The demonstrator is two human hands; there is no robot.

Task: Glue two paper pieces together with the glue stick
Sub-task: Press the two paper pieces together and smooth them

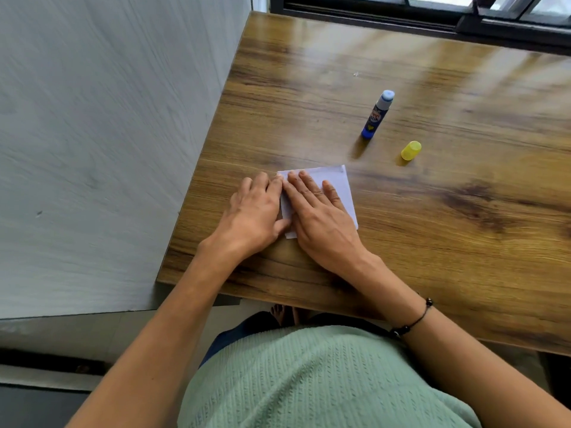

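White paper [341, 193] lies flat on the wooden table [432, 211], near its left front corner. My right hand [318, 217] rests palm down on the paper with fingers spread. My left hand [256, 211] lies flat beside it on the paper's left edge, thumb touching the sheet. Whether one or two sheets lie there I cannot tell, as the hands cover much of it. A blue glue stick [377, 115] stands upright and uncapped beyond the paper. Its yellow cap [411, 150] sits on the table to the right of it.
A grey wall [108, 134] runs along the table's left edge. A dark window frame [432, 17] borders the far edge. The table's front edge is close to my body.
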